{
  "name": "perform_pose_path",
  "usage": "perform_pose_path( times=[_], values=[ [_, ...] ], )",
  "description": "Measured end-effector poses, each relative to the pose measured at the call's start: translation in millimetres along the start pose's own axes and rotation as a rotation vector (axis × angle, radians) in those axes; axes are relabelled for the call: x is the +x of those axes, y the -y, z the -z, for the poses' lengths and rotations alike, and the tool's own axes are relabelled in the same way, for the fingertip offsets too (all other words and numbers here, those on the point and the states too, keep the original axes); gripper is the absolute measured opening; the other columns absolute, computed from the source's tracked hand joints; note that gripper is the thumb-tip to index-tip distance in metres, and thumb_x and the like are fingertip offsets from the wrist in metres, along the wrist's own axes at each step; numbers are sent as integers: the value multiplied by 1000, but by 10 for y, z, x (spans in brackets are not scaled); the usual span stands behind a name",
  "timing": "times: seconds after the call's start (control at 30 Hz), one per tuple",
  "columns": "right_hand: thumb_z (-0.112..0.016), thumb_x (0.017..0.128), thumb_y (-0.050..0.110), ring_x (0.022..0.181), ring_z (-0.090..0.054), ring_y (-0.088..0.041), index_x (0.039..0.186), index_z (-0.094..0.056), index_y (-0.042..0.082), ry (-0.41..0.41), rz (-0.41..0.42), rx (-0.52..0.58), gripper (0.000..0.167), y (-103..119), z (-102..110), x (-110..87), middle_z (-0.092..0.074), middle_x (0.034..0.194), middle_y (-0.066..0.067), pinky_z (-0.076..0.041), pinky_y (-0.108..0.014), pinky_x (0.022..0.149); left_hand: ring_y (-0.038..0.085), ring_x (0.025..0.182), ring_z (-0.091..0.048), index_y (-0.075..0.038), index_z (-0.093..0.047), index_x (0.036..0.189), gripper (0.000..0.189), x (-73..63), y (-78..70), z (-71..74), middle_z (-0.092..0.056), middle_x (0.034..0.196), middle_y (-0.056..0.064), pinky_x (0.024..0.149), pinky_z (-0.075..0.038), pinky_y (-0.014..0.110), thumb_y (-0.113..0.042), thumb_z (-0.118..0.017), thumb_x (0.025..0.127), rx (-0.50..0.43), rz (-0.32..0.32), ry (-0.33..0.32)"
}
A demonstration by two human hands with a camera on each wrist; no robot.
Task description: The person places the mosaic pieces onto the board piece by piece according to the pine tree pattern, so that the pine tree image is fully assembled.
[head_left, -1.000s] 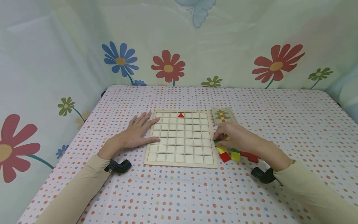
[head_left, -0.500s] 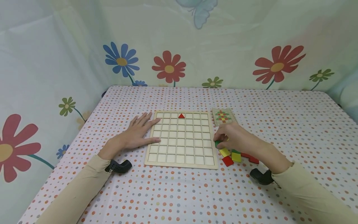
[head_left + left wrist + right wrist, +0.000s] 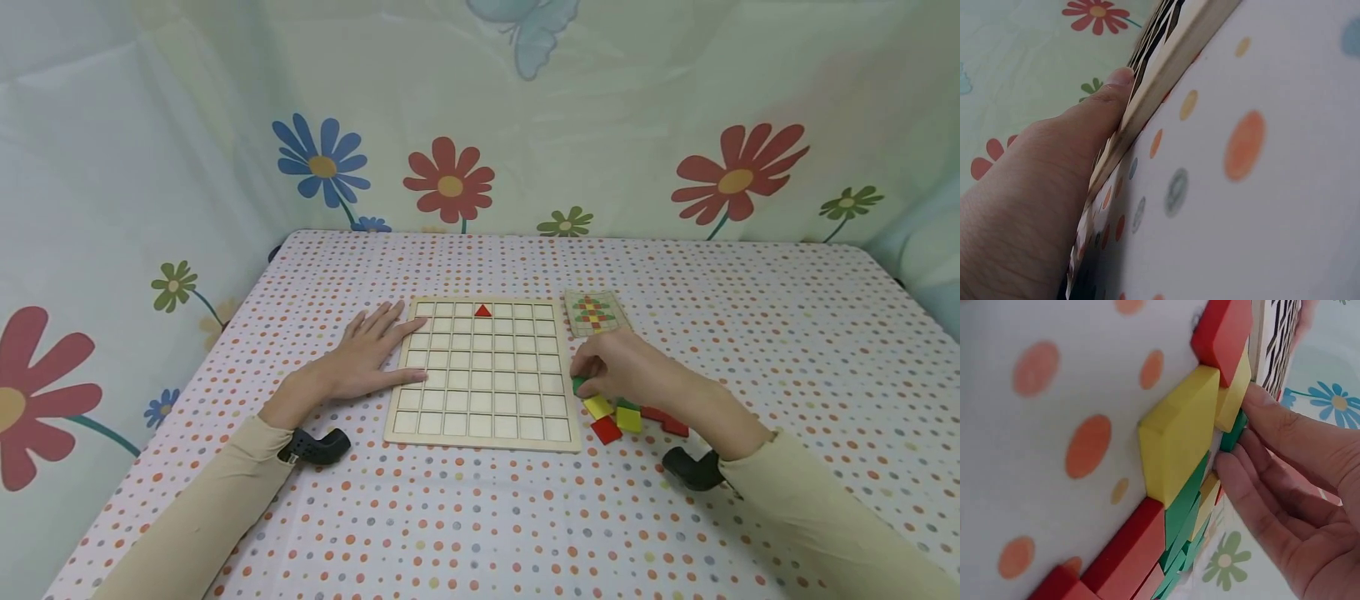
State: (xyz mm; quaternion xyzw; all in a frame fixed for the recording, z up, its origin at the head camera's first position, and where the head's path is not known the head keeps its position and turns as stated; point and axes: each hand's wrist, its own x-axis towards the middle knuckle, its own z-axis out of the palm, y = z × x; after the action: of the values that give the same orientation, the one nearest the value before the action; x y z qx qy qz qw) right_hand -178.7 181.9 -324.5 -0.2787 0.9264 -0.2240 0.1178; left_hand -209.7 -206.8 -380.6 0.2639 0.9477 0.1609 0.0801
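Observation:
A wooden grid board (image 3: pixel 483 442) lies flat, with one red triangle (image 3: pixel 483 311) in its top row. My left hand (image 3: pixel 363 354) is spread over the board's left edge, thumb and index finger lying on it; the left wrist view shows the thumb (image 3: pixel 1094 112) against the rim. Just past the right edge, my right hand (image 3: pixel 626 367) pinches a small green block (image 3: pixel 1233 432), partly hidden by the fingers. Beside it lie a yellow square (image 3: pixel 598 407), a red square (image 3: pixel 606 430) and another yellow block (image 3: pixel 628 419).
Behind the right hand, a pattern card (image 3: pixel 592 310) shows a red, green and yellow tree-like figure. More red blocks (image 3: pixel 671 422) and several green pieces (image 3: pixel 1185 519) lie under and beside that hand. The dotted tablecloth (image 3: pixel 450 525) meets a flowered backdrop (image 3: pixel 630 125).
The yellow and red squares shifted slightly towards me and to the right between the first two frames. The right hand stays at the green block; the left hand keeps its place.

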Motion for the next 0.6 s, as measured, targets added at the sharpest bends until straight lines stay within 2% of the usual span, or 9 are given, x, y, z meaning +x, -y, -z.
perform_pose_path(
  times=[0.13,0.4,0.6],
  values=[
    [-89,82,2,75,-64,-12,95,-78,0,16,-44,30,17,-16,2,0,-72,84,0,-57,-28,67,35,161,5,-26,-21,169,91,-1,0,-2,-2,176,15,126,5,62,-67,-58,98,0,2,1],
    [-89,82,4,72,-62,-11,94,-79,1,-3,-45,5,16,-21,-12,-12,-72,82,1,-55,-26,64,36,161,5,-26,-21,169,91,0,-1,-5,-2,176,15,126,5,62,-68,-57,97,-2,0,-1],
    [-89,82,4,72,-62,-11,94,-80,1,-1,-79,4,16,5,-9,-3,-71,81,1,-56,-27,64,36,161,5,-25,-21,169,91,0,7,-7,-2,176,15,126,5,62,-68,-57,97,-3,-4,-4]
  ],
)
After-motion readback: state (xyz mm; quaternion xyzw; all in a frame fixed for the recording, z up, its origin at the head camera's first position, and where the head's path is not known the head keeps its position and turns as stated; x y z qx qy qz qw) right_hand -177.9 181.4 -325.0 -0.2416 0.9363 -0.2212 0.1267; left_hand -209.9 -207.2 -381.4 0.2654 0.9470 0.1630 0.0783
